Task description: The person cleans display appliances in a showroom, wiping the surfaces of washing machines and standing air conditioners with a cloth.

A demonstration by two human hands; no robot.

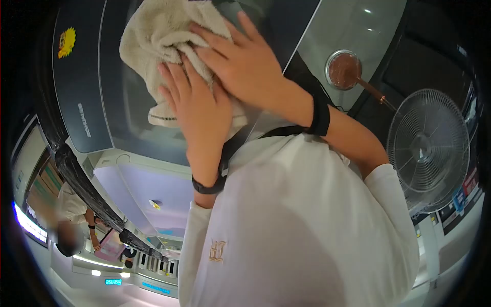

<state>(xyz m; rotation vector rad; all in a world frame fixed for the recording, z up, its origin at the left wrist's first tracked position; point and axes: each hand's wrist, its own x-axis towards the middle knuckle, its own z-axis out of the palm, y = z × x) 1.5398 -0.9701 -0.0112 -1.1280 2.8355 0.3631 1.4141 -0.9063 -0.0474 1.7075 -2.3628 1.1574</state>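
Observation:
My left hand (199, 110) lies flat on a cream towel (148, 43), its fingers stretched out and pressed into the folds. To its right, my right hand (250, 66) rests on the same bunched towel with fingers spread, one of them lifted off the cloth. Neither hand is closed round it. Under the towel is a glossy dark grey appliance panel (128, 102), with a yellow sticker and pale lettering at its left side. Black bands circle both wrists.
A standing fan (427, 146) with a round brown base (343, 69) stands to the right. A pale glossy appliance (148, 189) sits below the dark panel. A black-wrapped bar (84, 176) runs along the left. Another person (74, 210) is in the background.

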